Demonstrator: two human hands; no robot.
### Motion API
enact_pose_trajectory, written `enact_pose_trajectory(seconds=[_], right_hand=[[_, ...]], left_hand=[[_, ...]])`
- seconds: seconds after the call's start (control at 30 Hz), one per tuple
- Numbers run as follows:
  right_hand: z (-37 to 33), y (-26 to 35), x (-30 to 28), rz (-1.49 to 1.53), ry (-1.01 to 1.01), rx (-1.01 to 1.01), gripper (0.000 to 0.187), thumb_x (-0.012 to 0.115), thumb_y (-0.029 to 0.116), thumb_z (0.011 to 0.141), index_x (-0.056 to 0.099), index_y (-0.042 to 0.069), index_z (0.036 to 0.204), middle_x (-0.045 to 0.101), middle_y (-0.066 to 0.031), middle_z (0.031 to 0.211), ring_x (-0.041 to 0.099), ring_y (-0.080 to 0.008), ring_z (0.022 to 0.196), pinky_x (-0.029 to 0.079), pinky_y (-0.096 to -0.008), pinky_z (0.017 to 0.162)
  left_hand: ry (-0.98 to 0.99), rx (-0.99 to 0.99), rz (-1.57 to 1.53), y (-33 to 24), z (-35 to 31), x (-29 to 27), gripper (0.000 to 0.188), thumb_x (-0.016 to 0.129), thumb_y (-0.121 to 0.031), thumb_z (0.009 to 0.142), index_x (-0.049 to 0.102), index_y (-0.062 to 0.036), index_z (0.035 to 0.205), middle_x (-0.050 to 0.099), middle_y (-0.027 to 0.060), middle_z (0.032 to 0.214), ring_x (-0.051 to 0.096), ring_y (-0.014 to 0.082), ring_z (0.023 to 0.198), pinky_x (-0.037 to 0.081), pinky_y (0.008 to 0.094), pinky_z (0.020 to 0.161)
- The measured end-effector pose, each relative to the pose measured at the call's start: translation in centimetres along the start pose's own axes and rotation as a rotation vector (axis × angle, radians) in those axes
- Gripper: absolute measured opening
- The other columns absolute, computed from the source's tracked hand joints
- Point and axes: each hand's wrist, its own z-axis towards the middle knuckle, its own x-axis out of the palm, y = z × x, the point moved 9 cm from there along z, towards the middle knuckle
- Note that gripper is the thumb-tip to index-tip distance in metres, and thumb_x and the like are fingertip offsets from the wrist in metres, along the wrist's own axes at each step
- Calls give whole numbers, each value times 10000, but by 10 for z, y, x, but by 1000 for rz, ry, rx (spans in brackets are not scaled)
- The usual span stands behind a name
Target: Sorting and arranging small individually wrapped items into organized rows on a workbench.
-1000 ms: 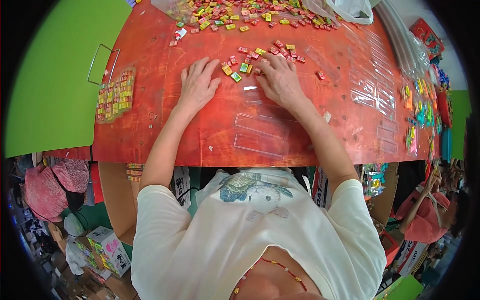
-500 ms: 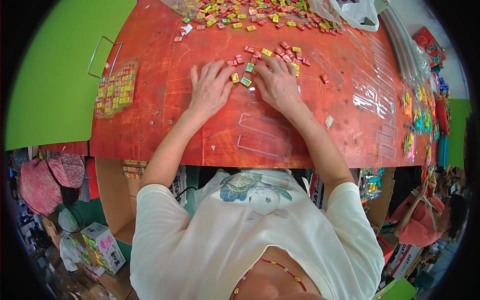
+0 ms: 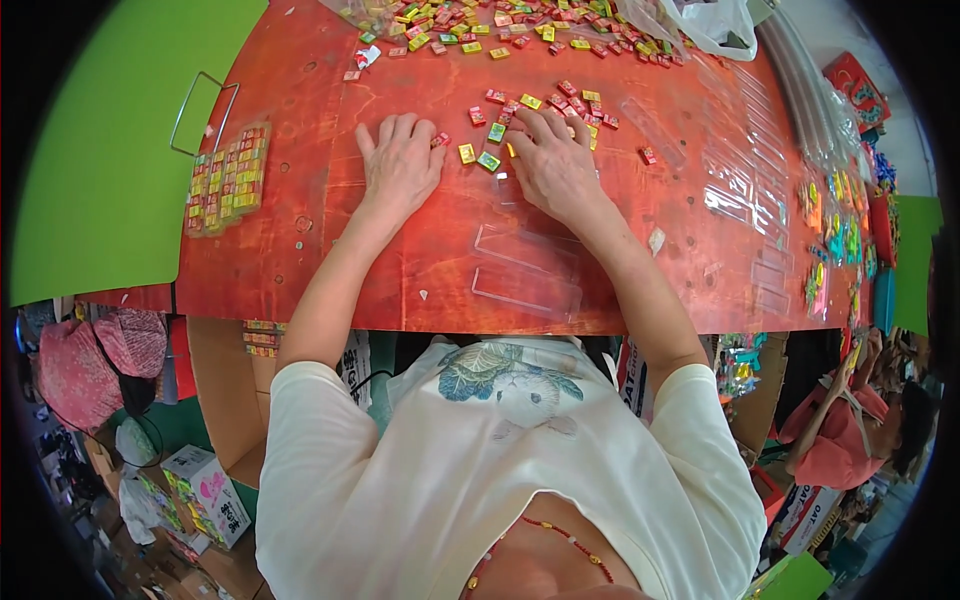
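My left hand (image 3: 403, 170) is palm down on the red table (image 3: 350, 270), its outer finger spread. A small red box (image 3: 440, 140) sits at its thumb-side fingertips, apparently pinched there; the thumb is mostly hidden. My right hand (image 3: 556, 165) rests with curved, spread fingers over the near edge of a loose cluster of small red and yellow boxes (image 3: 567, 89). A yellow edge shows by its thumb. Between the hands lie a yellow box (image 3: 467, 153), a green-and-yellow box (image 3: 488, 161) and another green one (image 3: 496, 132).
Clear plastic trays (image 3: 525, 290) lie nearer me, with more trays (image 3: 745, 195) to the right. A filled tray (image 3: 228, 180) stands at left beside a wire handle (image 3: 205, 110). A large heap of boxes (image 3: 500, 22) and a white plastic bag (image 3: 722, 25) are at the far side.
My left hand has slid left, away from the cluster, and a small red box has come along at its fingertips. My right hand has barely moved; a yellow edge now shows by its thumb.
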Motion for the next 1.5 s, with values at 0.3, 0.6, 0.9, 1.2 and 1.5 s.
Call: enact_pose_trajectory(seconds=[0.3,0.6,0.9,1.2,1.5], right_hand=[[-4,-7,-2,115,-33,-8,204,678,235,870,676,126,1042,621,-56,1134,593,-243,1090,385,-478,985],[-5,-6,16,97,23,44,228,713,209,837,668,134,1048,603,-37,1159,568,-243,1127,380,-467,993],[7,0,10,101,16,36,215,712,222,833,671,119,1017,610,-40,1168,565,-247,1132,371,-468,990],[60,-9,52,-83,69,-30,307,723,253,787,669,128,1063,611,-81,1160,571,-272,1121,389,-529,963],[29,4,22,184,95,-103,393,723,239,785,680,154,1167,578,-84,1292,542,-283,1214,387,-516,1014]], left_hand=[[175,-6,-160,-14,-18,-8,351,649,-345,902,594,-79,1125,552,122,1264,475,321,1252,262,653,1055],[159,116,-137,-19,-14,12,402,643,-303,917,576,-138,1277,485,160,1413,391,368,1377,251,650,1080],[120,99,-177,-20,-21,5,467,667,-346,897,562,-110,1285,481,167,1421,393,369,1377,251,650,1080],[215,28,-115,-34,-12,12,551,648,-421,894,512,-98,1319,428,180,1481,345,368,1417,222,644,1098],[193,41,-195,-8,-31,5,364,652,-237,904,559,-147,1244,453,143,1460,366,338,1410,242,648,1087]])
